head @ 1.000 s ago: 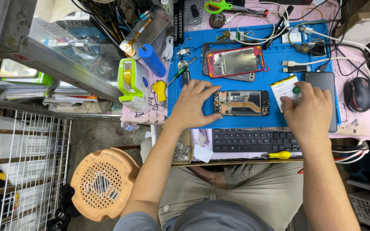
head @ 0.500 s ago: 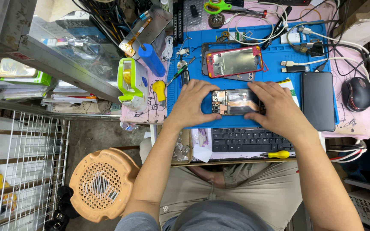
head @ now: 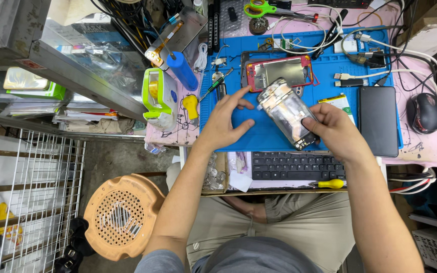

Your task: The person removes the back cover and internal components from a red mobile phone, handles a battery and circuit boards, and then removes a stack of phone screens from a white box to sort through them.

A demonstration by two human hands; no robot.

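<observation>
My right hand [head: 334,130] grips the lower end of an opened phone body [head: 287,112] and holds it tilted above the blue work mat [head: 259,136], its silvery inner side facing up. My left hand [head: 223,120] rests on the mat just left of the phone, fingers spread, holding nothing. Behind the lifted phone lies a red-framed phone shell [head: 279,72] on the mat.
A black slab-shaped device [head: 378,120] and a black mouse [head: 425,112] lie to the right. A black keyboard [head: 297,165] and yellow-handled screwdriver [head: 330,184] sit near me. A green tape dispenser [head: 158,96], blue cylinder [head: 182,71], cables and scissors [head: 259,8] crowd the back. An orange stool [head: 122,215] stands below left.
My right hand moved from the mat's right side to the phone and lifted it off the mat, turning it upright at a tilt. My left hand let go and stays on the mat.
</observation>
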